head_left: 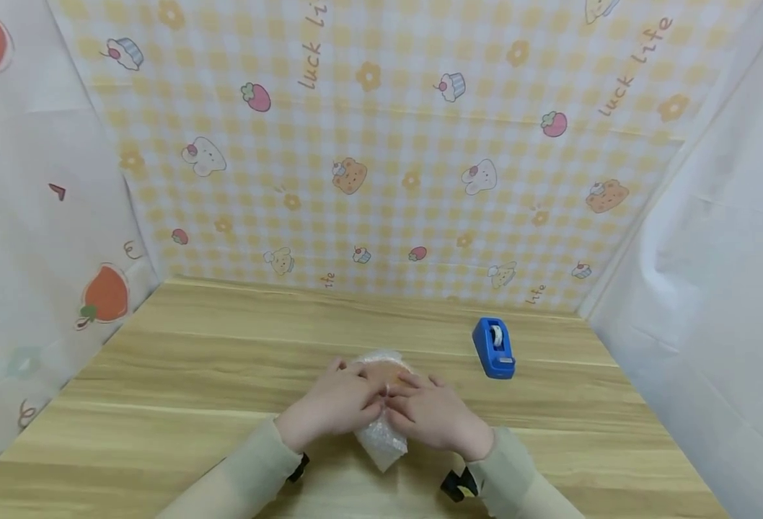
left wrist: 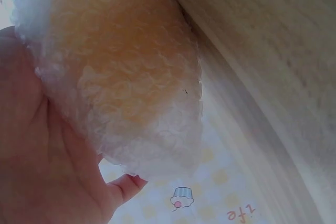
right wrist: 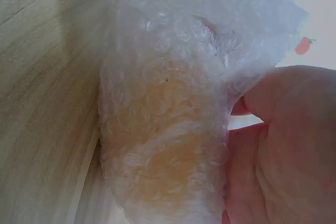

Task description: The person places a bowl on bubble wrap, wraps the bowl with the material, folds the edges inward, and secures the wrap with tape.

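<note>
A light-brown object (head_left: 386, 373) lies wrapped in clear bubble wrap (head_left: 381, 440) on the wooden table. Its kind is blurred by the wrap, which narrows to a pointed flap toward the person. From the left, my left hand (head_left: 337, 404) holds the bundle; my right hand (head_left: 435, 413) holds it from the right. Their fingertips meet over the middle of the wrap. The left wrist view shows the tan shape (left wrist: 115, 51) through the bubbles, beside the palm. In the right wrist view, the thumb and fingers lie along the wrapped bundle's (right wrist: 163, 129) side.
A blue tape dispenser (head_left: 495, 349) with a roll of tape stands at the right on the wooden table (head_left: 226, 324). Behind the table hangs a yellow checked cloth (head_left: 407, 144), with pale cloths at both sides. Dark wrist straps show under the sleeves.
</note>
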A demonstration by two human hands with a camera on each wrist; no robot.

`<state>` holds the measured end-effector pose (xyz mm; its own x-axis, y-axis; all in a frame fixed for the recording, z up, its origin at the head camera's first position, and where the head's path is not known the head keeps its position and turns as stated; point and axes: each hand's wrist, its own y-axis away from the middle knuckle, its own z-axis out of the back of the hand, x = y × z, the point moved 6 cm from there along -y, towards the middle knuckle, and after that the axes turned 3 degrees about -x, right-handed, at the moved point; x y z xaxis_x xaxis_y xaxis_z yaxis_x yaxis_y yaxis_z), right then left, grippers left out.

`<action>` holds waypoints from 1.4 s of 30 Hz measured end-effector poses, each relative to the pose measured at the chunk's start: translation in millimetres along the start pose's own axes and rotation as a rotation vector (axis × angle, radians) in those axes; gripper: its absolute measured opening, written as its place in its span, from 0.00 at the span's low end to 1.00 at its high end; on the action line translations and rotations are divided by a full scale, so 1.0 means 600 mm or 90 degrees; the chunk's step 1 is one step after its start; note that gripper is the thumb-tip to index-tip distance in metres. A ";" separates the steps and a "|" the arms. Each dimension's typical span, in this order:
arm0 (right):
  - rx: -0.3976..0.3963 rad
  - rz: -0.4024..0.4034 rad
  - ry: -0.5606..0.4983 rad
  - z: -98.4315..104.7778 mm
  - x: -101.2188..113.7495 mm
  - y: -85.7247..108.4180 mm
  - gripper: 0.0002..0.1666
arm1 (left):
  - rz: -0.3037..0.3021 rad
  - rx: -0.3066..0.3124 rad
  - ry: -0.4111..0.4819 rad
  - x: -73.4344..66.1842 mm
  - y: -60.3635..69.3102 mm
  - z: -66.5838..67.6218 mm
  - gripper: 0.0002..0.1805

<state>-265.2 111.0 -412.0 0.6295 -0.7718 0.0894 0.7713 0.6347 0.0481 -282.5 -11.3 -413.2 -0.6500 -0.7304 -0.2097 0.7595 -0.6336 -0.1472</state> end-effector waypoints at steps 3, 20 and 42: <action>0.004 -0.005 -0.004 0.000 -0.002 0.001 0.30 | -0.005 0.007 0.005 -0.003 -0.002 0.003 0.18; 0.003 -0.019 0.008 0.034 -0.003 0.035 0.30 | -0.002 0.058 -0.086 -0.027 -0.012 0.002 0.22; -0.196 -0.148 -0.252 0.124 -0.181 0.065 0.22 | 0.016 0.034 -0.044 -0.012 0.001 -0.002 0.19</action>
<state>-310.6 222.4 -345.6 0.4021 -0.7790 0.4811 0.9149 0.3629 -0.1770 -277.5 -5.9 -413.1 -0.6325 -0.7607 -0.1459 0.7742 -0.6265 -0.0902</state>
